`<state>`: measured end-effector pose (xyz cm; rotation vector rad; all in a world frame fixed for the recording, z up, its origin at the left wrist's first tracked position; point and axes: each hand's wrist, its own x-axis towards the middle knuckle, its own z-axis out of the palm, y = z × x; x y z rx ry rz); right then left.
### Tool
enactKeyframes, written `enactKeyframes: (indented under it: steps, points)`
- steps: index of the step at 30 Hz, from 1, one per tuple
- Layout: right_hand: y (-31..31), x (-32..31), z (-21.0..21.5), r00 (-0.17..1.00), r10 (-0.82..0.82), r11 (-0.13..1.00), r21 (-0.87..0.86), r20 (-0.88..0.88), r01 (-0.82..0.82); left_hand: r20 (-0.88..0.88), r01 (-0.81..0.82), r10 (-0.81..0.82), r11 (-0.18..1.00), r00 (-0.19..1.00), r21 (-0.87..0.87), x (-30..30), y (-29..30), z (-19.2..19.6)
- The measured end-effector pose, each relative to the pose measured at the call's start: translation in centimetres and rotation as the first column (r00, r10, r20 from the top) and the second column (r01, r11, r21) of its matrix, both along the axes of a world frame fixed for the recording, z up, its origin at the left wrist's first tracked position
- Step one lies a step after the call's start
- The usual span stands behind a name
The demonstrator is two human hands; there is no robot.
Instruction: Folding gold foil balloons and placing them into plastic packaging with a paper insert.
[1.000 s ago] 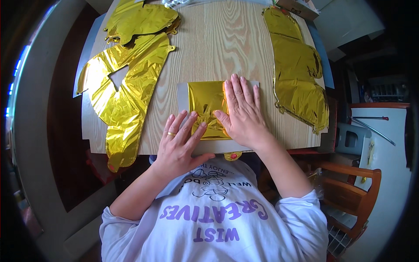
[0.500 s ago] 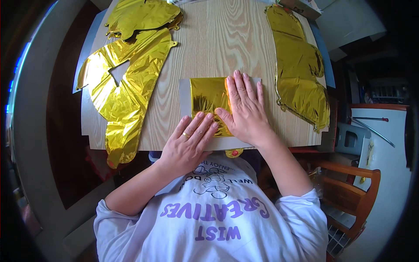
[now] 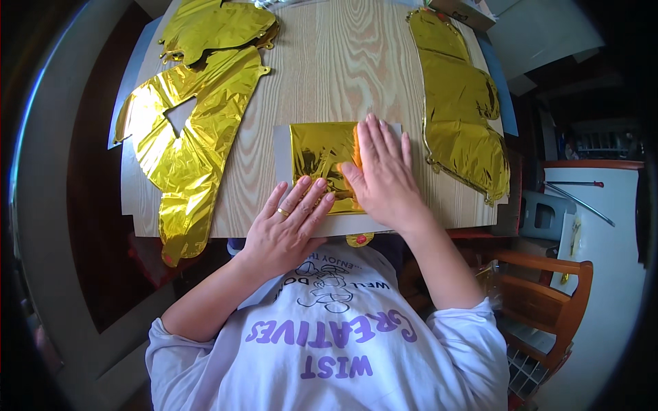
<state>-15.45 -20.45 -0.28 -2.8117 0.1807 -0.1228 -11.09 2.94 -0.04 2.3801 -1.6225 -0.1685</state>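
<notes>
A: Where's the folded foil (image 3: 322, 159)?

B: Near the front edge of the desk (image 3: 343, 61), right before the person. It is a gold, crinkled square, lying flat on a grey sheet (image 3: 281, 154) that shows along its left side and a little at the top right.

A: And the right hand (image 3: 382, 179)?

B: Flat on the foil's right part, palm down, fingers straight and close together, pointing away from the body. Grip released; it presses, clasps nothing.

A: The left hand (image 3: 286, 227)?

B: Also flat and released, palm down at the desk's near edge. Its fingertips (image 3: 317, 185) lie on the foil's lower left part, slanting up to the right, close to the right thumb. There's a ring on one finger.

A: Do the hands touch?

B: They are just beside each other; I cannot tell whether they touch.

A: What else is on the desk?

B: Three flat gold foil balloons. A big one (image 3: 188, 144) on the left has a triangular hole in it, and its lower end hangs over the front edge. Another (image 3: 212, 27) lies above it at the far left corner, touching or overlapping it. A long one (image 3: 462, 103) runs down the right side, well apart from the folded foil.

A: Anything off the desk?

B: A wooden chair (image 3: 541, 301) at the lower right, beside the person's right arm.
</notes>
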Motion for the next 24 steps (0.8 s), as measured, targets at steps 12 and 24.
enactKeyframes:
  steps: [12, 24]
  points:
    - [-0.2, -0.5, -2.6, 0.997, 0.054, 0.991, -0.129, 0.059, -0.046, -0.02, -0.156, 0.157, 0.95, 0.987, -0.272, 3.0, -8.7, 2.0]
    - [-0.2, -0.9, -1.4, 1.0, -0.006, 0.995, -0.1, 0.0, 0.006, 0.105, -0.262, 0.27, 0.961, 0.957, -0.086, 4.1, -5.3, -0.9]
